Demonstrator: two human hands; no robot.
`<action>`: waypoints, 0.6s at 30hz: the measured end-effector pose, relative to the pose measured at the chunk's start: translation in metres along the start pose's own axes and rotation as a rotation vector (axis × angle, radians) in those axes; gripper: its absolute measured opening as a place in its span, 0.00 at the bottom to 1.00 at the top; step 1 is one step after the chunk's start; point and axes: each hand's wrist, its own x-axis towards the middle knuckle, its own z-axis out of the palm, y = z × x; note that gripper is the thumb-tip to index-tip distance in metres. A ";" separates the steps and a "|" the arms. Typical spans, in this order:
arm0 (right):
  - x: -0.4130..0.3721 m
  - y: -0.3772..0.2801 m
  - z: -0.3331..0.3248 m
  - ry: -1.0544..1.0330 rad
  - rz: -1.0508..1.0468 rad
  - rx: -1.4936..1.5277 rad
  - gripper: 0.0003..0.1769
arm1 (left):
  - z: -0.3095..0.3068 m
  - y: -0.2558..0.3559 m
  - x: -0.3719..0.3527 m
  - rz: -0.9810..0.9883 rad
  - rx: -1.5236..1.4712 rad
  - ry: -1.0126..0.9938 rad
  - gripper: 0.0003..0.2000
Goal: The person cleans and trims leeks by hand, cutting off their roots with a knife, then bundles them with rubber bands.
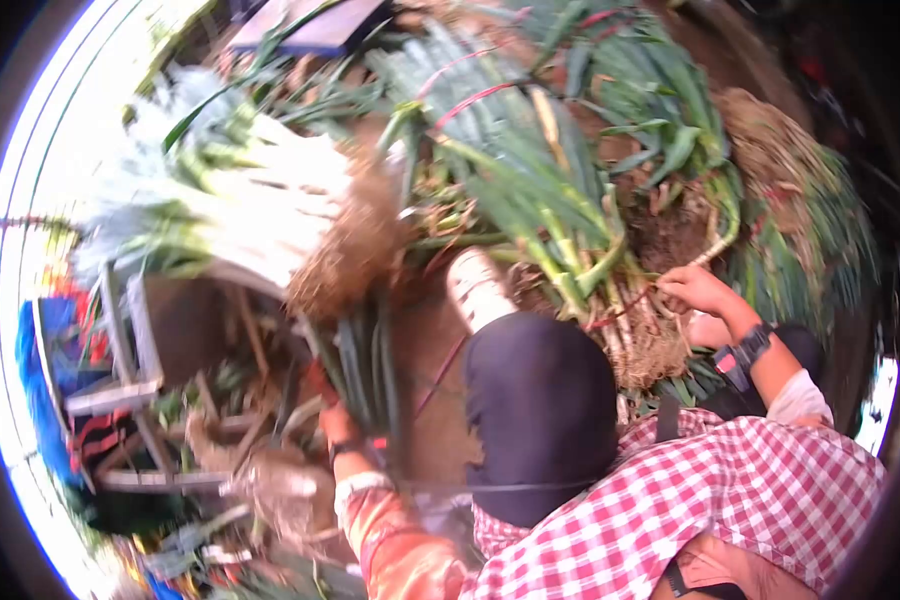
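My right hand (701,294) is closed, its fingertips pinching the end of a red tie (618,309). The tie crosses the lower stalks of a bunch of leeks (560,230), whose roots (650,362) point toward me and green leaves spread away. At the lower left, my left hand (327,402) is low beside some long green leaves (365,365); it is blurred and its fingers are not clear. A large bunch of white-stemmed leeks (280,190) lies at the upper left, roots facing right.
A frame of pale bars (120,400) stands at the left, by blue plastic (55,390). More leeks (650,90) lie at the top, and a bundle with dry brown roots (770,140) is at the right. A dark flat board (315,25) sits at the top. My dark-clothed knee (542,410) is in the middle.
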 end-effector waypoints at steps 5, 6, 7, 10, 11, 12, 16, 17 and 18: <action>-0.002 -0.006 0.012 0.010 0.021 0.015 0.15 | -0.026 -0.001 0.001 -0.064 -0.227 -0.443 0.08; 0.006 0.003 0.015 -0.030 -0.013 -0.011 0.15 | -0.032 0.007 -0.021 0.157 -0.244 -0.383 0.09; 0.013 0.016 0.017 -0.070 -0.049 -0.034 0.15 | -0.037 0.014 -0.047 0.379 -0.257 -0.319 0.09; 0.010 0.010 0.030 -0.091 -0.096 -0.037 0.15 | -0.079 0.032 -0.134 0.180 -0.719 -0.403 0.09; 0.010 0.010 0.034 -0.122 -0.093 -0.052 0.15 | -0.096 0.032 -0.171 0.091 -0.888 -0.408 0.09; 0.013 0.010 0.037 -0.096 -0.213 -0.164 0.16 | -0.106 0.035 -0.203 0.072 -0.958 -0.370 0.08; 0.012 -0.004 0.054 -0.045 -0.463 -0.154 0.16 | -0.102 0.087 -0.288 0.344 -0.936 -0.093 0.06; 0.001 -0.018 0.054 -0.033 -0.506 -0.077 0.15 | -0.097 0.105 -0.307 0.439 -0.923 -0.043 0.06; -0.015 -0.037 0.053 -0.003 -0.607 0.054 0.15 | -0.089 0.124 -0.325 0.528 -0.918 0.005 0.05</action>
